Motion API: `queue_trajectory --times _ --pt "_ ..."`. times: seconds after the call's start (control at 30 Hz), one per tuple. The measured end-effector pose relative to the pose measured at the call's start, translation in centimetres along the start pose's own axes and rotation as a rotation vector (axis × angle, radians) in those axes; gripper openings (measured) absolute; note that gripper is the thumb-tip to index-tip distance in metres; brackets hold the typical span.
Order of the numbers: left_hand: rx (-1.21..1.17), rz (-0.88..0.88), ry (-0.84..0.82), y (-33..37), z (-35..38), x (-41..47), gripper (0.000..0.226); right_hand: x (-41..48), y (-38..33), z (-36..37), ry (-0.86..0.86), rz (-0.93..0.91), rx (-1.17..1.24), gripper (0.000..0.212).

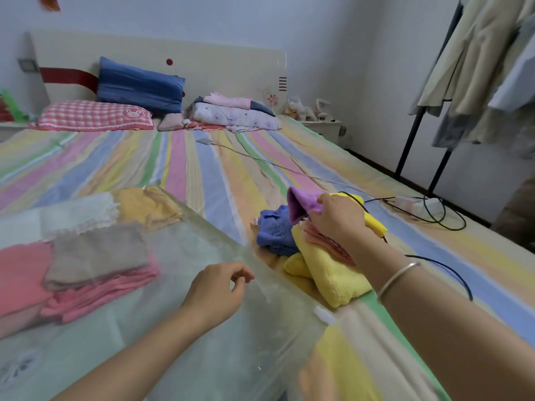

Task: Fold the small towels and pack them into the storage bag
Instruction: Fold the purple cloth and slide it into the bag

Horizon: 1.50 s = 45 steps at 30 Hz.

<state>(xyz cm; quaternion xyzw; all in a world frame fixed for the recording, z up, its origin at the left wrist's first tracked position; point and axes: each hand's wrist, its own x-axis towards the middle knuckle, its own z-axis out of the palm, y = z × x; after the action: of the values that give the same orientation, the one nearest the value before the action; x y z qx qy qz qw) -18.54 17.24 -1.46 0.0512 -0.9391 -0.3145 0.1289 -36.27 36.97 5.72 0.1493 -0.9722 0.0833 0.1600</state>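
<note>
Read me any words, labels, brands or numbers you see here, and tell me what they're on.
No readable text.
Pink pillow: a bunny patch, picture only.
Headboard: red dot and stripes, no letters.
Storage bag: a faint printed mark at its near left corner, too blurred to read.
</note>
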Motion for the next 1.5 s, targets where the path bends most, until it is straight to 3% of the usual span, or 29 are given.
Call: queue_trajectory --times 0.13,0.3,0.37,0.6,0.73,0.83,0.93,1.07,1.17,1.23,1.3,1.37,1.4,1.43,1.47,1.5 --pt "-0.026 -0.035 -0.006 -0.2 0.3 1.1 0.025 1.9 -2.9 1.3 0.048 -0.024 -0.171 0.041" --pt "-0.057 -0.048 -0.005 -1.1 0.0 1.6 0.027 3.6 -4.1 1.8 0.011 -0.002 -0.331 0.017" --pt "-0.084 -0.053 0.001 -1.7 -0.3 1.8 0.028 4.1 -3.8 1.4 0.049 -0.002 -0.233 0.018" --pt "-0.256 -0.095 0.064 -2.0 -2.0 2.3 0.037 4.7 -5.2 -5.3 0.419 0.004 0.438 0.027" --pt "-0.384 -0.081 0.077 -1.0 -3.3 1.6 0.033 5.0 -6.6 -10.3 0.431 0.096 0.557 0.029" --pt "-0.420 -0.079 0.047 -0.4 -4.7 0.5 0.031 5.1 -6.8 -11.7 0.347 0.190 0.704 0.030" --pt "-0.429 -0.093 0.022 -0.6 -6.0 -0.4 0.029 3.8 -8.5 -11.9 0.230 0.170 0.961 0.029" --pt "-0.457 -0.135 0.022 -1.4 -7.6 -1.9 0.093 0.6 -11.9 -11.8 0.001 0.110 1.165 0.027" --pt "-0.811 -0.165 0.006 -1.5 -9.9 -3.5 0.119 -2.7 -14.6 -12.0 -0.194 0.025 1.220 0.024" --pt "-1.150 -0.116 -0.032 -2.7 -11.8 -5.3 0.105 -5.0 -16.2 -12.4 -0.309 -0.002 1.253 0.023" --pt "-1.328 -0.238 -0.052 -4.9 -13.4 -6.9 0.097 -7.1 -17.5 -12.5 -0.421 -0.006 1.317 0.022" --pt "-1.340 -0.361 0.036 -5.9 -15.0 -9.1 0.098 -8.9 -18.6 -12.4 -0.535 0.011 1.380 0.021" --pt "-1.344 -0.374 0.160 -7.2 -14.6 -9.6 0.076 -9.5 -19.0 -12.1 -0.604 0.027 1.407 0.020" --pt "-1.260 -0.404 0.152 -7.4 -14.9 -10.1 0.047 -10.0 -19.5 -11.7 -0.686 0.049 1.437 0.021" --pt "-1.173 -0.369 0.101 -7.5 -15.0 -11.1 0.042 -10.5 -19.8 -11.2 -0.771 0.071 1.468 0.024" --pt "-1.252 -0.417 0.060 -7.5 -15.2 -11.7 0.050 -11.0 -20.1 -10.6 -0.859 0.097 1.508 0.028"
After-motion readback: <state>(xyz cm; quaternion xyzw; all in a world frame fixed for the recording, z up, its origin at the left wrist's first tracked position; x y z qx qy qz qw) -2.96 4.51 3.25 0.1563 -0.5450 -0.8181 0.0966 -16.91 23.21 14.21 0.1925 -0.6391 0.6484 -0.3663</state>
